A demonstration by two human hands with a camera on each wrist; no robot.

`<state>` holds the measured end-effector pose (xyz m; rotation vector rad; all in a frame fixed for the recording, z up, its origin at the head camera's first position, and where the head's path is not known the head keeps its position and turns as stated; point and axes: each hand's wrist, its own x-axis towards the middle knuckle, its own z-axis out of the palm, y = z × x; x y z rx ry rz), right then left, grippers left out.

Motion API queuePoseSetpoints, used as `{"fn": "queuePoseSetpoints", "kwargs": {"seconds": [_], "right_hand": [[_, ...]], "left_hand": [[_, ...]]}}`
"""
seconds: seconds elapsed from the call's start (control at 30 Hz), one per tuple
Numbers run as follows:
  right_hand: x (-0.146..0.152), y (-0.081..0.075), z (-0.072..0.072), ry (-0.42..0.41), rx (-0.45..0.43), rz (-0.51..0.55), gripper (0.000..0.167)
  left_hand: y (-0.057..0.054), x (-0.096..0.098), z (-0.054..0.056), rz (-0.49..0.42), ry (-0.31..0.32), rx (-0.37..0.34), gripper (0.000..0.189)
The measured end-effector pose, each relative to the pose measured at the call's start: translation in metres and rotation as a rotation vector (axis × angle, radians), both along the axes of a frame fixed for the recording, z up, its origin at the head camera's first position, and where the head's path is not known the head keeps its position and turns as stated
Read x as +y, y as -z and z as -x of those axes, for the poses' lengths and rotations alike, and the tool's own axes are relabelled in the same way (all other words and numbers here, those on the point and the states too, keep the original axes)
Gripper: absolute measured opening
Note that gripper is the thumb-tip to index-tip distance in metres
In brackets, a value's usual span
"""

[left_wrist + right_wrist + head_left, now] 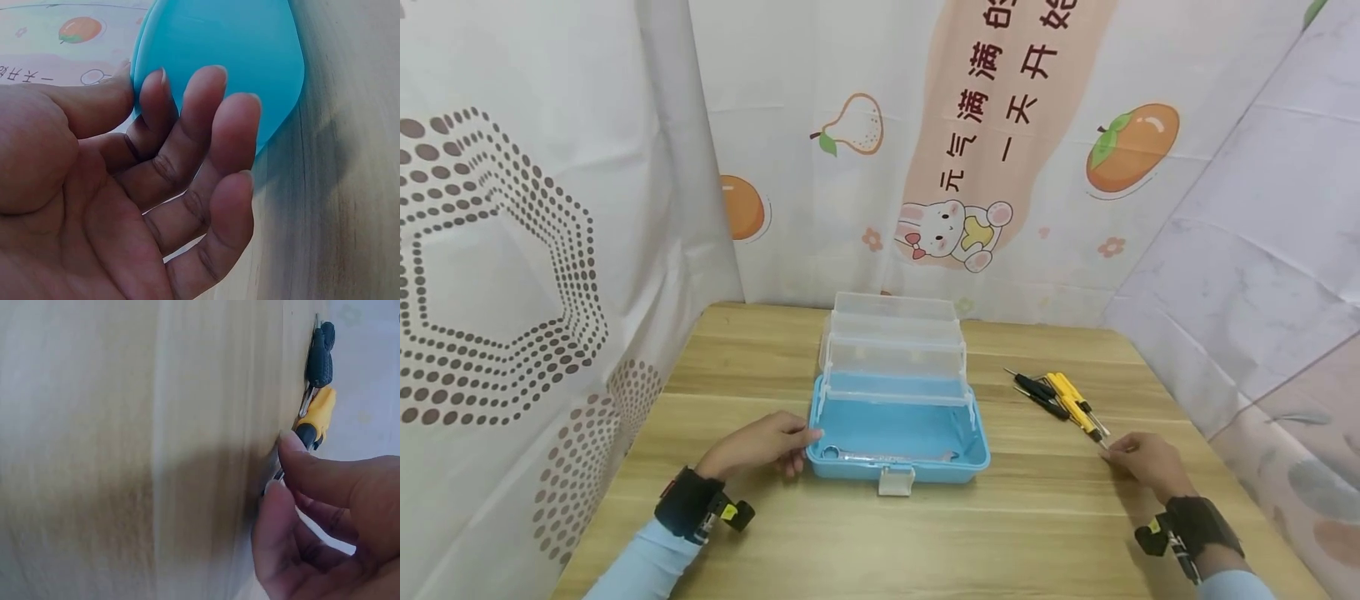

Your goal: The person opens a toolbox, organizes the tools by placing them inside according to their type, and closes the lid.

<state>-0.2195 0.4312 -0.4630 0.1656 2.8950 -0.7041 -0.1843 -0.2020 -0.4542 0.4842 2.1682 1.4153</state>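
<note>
A light blue toolbox [857, 469] stands on the table with its clear lid and trays raised at the back. Inside, along the front wall, lies a silver wrench [887, 457]. My left hand [763, 443] pinches the box's left rim, thumb over the edge and fingertips against the blue outer wall [250, 37]. To the right of the box, my right hand [1150, 460] pinches the thin metal shaft of a yellow-and-black screwdriver [320, 411] between thumb and forefinger. That screwdriver lies among the other tools; the fingers partly hide its tip.
Beside the held one are another yellow screwdriver [1067, 388] and black-handled screwdrivers [1041, 392], bunched together on the wooden table [820, 550]. Printed curtains [805, 250] hang close behind the table and along both sides.
</note>
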Motion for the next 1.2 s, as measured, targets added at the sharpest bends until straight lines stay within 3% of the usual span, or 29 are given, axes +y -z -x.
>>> {"fn": "queuePoseSetpoints", "kwargs": {"seconds": [0.13,0.43,0.6,0.83,1.03,1.2], "right_hand": [[-0.002,0.001,0.0,0.003,-0.038,0.008,0.029],[-0.007,0.0,-0.003,-0.047,-0.033,-0.029,0.022],[-0.003,0.001,-0.002,-0.026,0.043,-0.023,0.016],[-0.007,0.002,-0.004,0.039,0.191,-0.001,0.024],[-0.012,-0.002,-0.002,0.065,0.134,0.148,0.029],[-0.017,-0.002,-0.002,0.073,0.104,0.108,0.032]], "left_hand": [[-0.001,0.001,-0.001,-0.005,-0.002,-0.001,0.04],[-0.004,0.002,0.001,0.009,0.003,0.007,0.04],[-0.003,0.001,0.001,-0.001,0.005,0.002,0.043],[-0.002,0.001,0.002,0.006,0.001,0.002,0.044],[-0.003,0.001,0.001,0.007,-0.004,-0.001,0.044],[-0.002,0.001,-0.001,0.005,-0.012,0.001,0.042]]}}
